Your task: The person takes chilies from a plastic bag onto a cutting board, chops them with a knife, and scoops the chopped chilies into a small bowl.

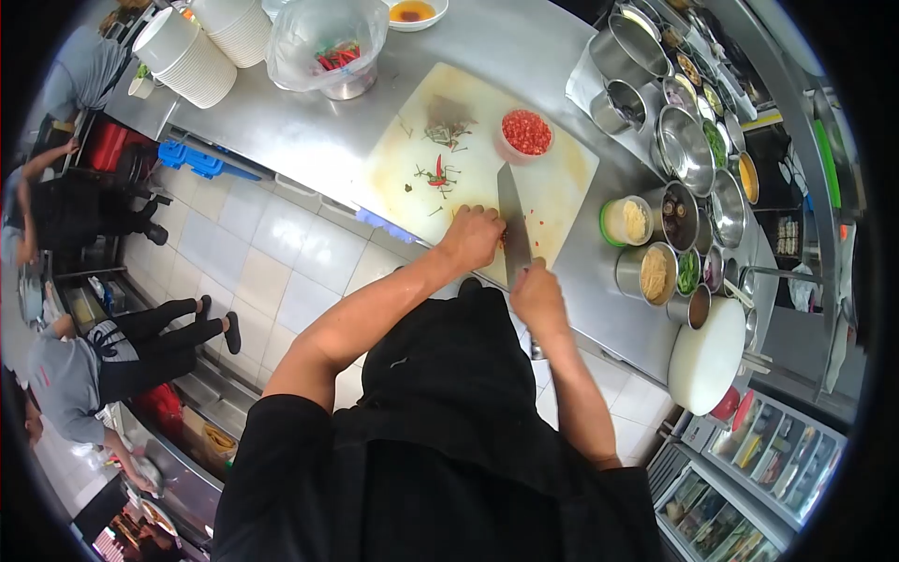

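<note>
My right hand [538, 298] is wrapped round the handle of a broad-bladed kitchen knife [513, 217], its blade lying across the cutting board [393, 173]. Close along the blade's left side, my left hand [476, 236] presses down with curled fingers. Small red bits show at its fingertips, but what lies under them is hidden. Past the knife tip stands a tub of chopped red chili [526, 132]. A whole red chili [438, 169] lies among cut green stems [448, 136] on the board's left half.
A bag-lined pot [354, 86] of red chilies stands at the far left, near stacked white bowls [192, 66]. Several metal containers [685, 150] crowd the right, with a tub of minced garlic [626, 222] nearest the board. Co-workers [80, 365] are across the aisle.
</note>
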`<action>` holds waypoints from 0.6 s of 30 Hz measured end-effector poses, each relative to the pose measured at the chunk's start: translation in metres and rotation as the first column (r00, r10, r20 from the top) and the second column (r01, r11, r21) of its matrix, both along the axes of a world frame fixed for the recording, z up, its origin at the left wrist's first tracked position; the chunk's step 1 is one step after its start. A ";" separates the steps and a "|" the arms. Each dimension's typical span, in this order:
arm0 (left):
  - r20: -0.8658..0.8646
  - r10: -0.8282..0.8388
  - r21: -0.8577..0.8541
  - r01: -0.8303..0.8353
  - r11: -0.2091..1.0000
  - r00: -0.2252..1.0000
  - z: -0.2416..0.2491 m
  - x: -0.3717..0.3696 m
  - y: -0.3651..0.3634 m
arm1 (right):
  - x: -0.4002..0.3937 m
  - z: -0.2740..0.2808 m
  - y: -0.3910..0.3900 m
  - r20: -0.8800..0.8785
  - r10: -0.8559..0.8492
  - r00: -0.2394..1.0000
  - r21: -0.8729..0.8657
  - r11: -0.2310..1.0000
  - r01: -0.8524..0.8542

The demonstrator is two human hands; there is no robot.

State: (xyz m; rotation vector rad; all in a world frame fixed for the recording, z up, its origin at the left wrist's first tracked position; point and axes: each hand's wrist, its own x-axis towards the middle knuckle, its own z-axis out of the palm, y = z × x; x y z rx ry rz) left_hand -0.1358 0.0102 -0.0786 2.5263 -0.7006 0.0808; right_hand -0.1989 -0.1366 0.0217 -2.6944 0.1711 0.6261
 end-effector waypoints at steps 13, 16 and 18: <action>0.020 -0.018 -0.030 0.019 0.999 1.000 -0.003 -0.005 0.000 | 0.001 0.008 -0.004 -0.010 -0.096 0.995 0.057 0.994 0.096; 0.047 -0.003 -0.039 0.005 0.999 0.999 -0.006 -0.003 0.000 | 0.001 -0.004 -0.003 -0.042 -0.098 0.994 0.106 0.989 0.102; 0.065 0.014 -0.059 -0.010 0.998 0.998 -0.007 0.001 0.000 | -0.010 -0.019 0.004 0.113 -0.125 0.986 0.023 0.992 0.123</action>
